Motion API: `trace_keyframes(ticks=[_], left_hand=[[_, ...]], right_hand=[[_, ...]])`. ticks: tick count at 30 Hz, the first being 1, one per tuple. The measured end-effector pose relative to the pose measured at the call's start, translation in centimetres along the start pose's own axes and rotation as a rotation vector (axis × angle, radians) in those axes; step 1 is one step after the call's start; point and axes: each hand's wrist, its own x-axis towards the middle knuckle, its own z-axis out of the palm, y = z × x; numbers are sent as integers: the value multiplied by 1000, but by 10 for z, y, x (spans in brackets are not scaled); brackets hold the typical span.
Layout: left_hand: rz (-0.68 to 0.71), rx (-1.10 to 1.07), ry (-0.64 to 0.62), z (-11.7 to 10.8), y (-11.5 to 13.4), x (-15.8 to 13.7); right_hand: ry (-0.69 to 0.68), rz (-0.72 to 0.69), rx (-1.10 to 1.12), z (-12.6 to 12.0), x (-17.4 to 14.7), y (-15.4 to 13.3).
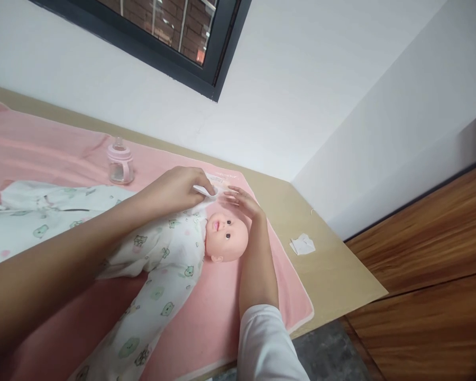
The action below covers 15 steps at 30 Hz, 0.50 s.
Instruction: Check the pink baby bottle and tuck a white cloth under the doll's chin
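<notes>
A baby doll [227,241] lies on its back with its bald head to the right, dressed in a white garment [158,259] printed with green animals. My left hand [182,186] reaches over the doll's body and pinches a white piece of fabric [206,191] beyond its shoulder. Whether this fabric belongs to the garment, I cannot tell. Curving around the top of the doll's head, my right hand [241,201] has its fingers stretched toward the same fabric, close to my left fingertips. The doll's far arm is mostly hidden by my left hand.
A pink towel [214,317] covers much of the wooden table [333,280]. A baby bottle [120,164] with a pink lid and handle stands behind the doll. Folded white tissue [302,244] lies at the right. A white wall and dark-framed window [218,53] rise behind the table.
</notes>
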Motion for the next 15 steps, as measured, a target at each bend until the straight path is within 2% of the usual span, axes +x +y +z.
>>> trace_keyframes(ticks=[4,8,11,15], left_hand=[[61,17,80,-2,1,0],[57,64,104,-3,1,0],[37,96,111,-5,0,0],[27,95,97,-11,0,0]], right_hand=[[-37,-182,-202,9,-18,-48],[-171,-358,-425,48,-45,-92],[-250,-449,-570,83,-61,-109],[-211,-547,-757,109,-67,-112]])
